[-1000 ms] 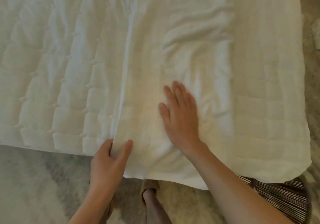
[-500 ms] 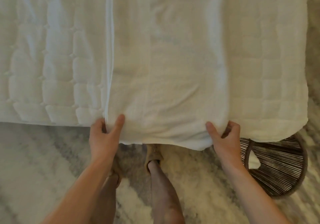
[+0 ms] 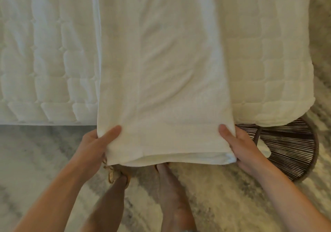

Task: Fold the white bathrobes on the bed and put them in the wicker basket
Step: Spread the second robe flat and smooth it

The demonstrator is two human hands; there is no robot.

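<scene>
The folded bathrobe (image 3: 161, 74) lies as a long strip on the bed (image 3: 44, 61), its long axis running from the near edge away toward the far side, with its near end drawn out past the bed's edge and hanging over the floor. The left hand (image 3: 95, 147) pinches the near left corner, thumb on top and fingers curled underneath; the right hand (image 3: 240, 147) grips the near right corner the same way, thumb on the cloth and fingers hidden beneath it. Several layers show stacked at the near hem, where the fold makes a thick rounded lip. The robe is soft white towelling with shallow creases and a straight seam along its length. The bed wears a white quilted cover stitched into puffy rectangles. Just right of the right hand, partly tucked under the bed's near right corner, stands the basket (image 3: 293, 151), round, with a brown rim and thin dark strands, something white inside. Below, the person's legs and tan shoes (image 3: 114, 175) stand on a mottled grey and cream rug (image 3: 35, 160).
</scene>
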